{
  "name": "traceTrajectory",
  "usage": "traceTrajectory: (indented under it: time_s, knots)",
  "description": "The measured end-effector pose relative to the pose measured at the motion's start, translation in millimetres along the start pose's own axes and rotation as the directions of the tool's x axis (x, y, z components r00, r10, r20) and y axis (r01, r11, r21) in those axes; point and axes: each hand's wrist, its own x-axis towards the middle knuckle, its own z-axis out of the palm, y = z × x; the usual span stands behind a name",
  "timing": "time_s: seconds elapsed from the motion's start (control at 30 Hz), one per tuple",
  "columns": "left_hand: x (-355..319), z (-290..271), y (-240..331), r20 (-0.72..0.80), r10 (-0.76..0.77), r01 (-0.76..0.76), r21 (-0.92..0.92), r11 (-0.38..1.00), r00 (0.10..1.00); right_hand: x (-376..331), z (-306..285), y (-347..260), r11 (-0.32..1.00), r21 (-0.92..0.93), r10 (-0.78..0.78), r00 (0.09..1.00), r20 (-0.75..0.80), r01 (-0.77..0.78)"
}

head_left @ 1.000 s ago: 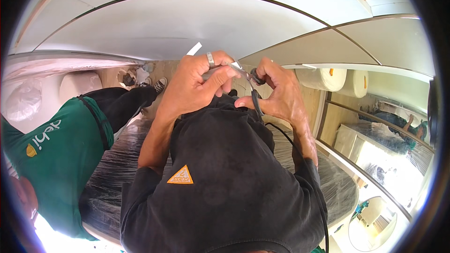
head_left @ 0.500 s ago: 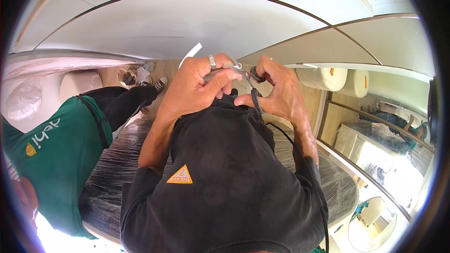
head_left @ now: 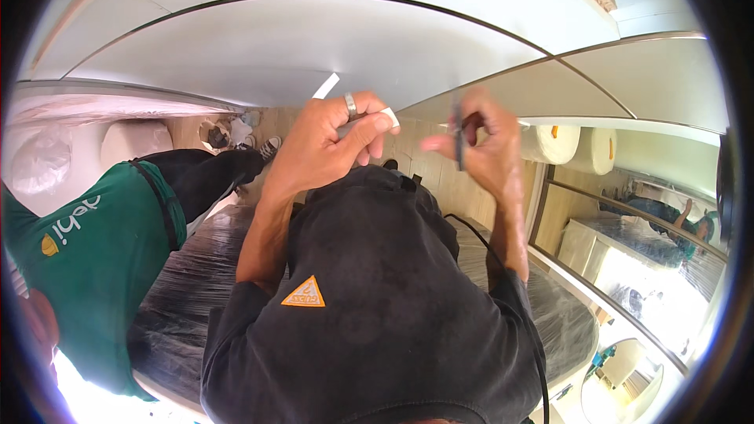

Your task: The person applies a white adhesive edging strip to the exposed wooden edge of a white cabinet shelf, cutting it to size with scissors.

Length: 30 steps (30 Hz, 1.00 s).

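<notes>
The left hand (head_left: 326, 145) pinches a thin white strip (head_left: 328, 85) that points up toward the white panel (head_left: 314, 39), while the right hand (head_left: 483, 145), a little apart on the right, grips what may be a dark pen (head_left: 458, 137), held upright.

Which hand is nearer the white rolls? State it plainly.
Right. The right hand, holding a thin dark tool, is just left of the white rolls; the left hand is farther left, pinching a white strip.

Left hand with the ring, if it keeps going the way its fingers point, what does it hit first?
Probably the right hand with its thin dark tool; the left hand points across at them, though depth is unclear.
</notes>
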Motion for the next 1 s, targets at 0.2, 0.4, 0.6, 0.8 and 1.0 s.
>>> traceTrajectory:
  time_s: [0.2, 0.4, 0.6, 0.8, 1.0]
  knots:
    - [5.7, -9.0, 17.2, 0.072, -0.063, 0.062, 0.014, 0.998, 0.995, 50.6, -92.4, -83.1, 0.938, -0.058, -0.347, 0.924, -0.160, 0.343]
    - [1.6, -13.9, 16.1, 0.113, 0.123, -0.114, -0.078, 0.990, 0.986, 189.7, -118.0, -165.7, 0.837, -0.515, -0.236, 0.971, -0.033, 0.186]
    - [-10.0, -21.6, 12.0, 0.011, 0.190, -0.186, -0.168, 0.968, 0.982, 305.4, -71.2, -93.8, 0.473, -0.833, -0.083, 0.956, 0.282, 0.287]
    - [-19.9, -48.4, 21.8, -0.179, 0.233, -0.277, -0.287, 0.917, 0.956, 338.5, -75.4, -62.4, 0.697, -0.638, 0.149, 0.804, 0.575, 0.327]
    - [-18.1, -65.8, 34.8, -0.180, 0.281, -0.321, -0.262, 0.910, 0.943, 268.6, -83.2, -150.8, 0.781, -0.501, -0.117, 0.875, 0.470, 0.374]
